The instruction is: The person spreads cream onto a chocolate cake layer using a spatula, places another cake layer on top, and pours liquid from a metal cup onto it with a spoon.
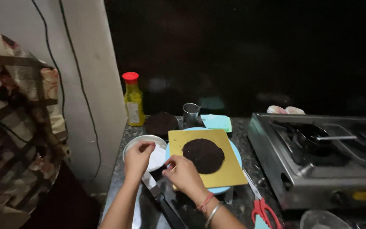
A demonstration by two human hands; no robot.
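A dark round cake layer lies on a square gold board, which rests on a light blue turntable. My left hand pinches something small over a round steel pan lined with white paper. My right hand is at the board's near left edge, fingers pinched beside the white paper. What the fingers hold is too small to make out. A long flat knife with a black handle lies on the counter under my wrists.
A yellow bottle with a red cap, a second dark cake layer, a steel cup and a green cloth stand behind. Red-handled scissors lie beside a gas stove. A steel bowl sits at the front.
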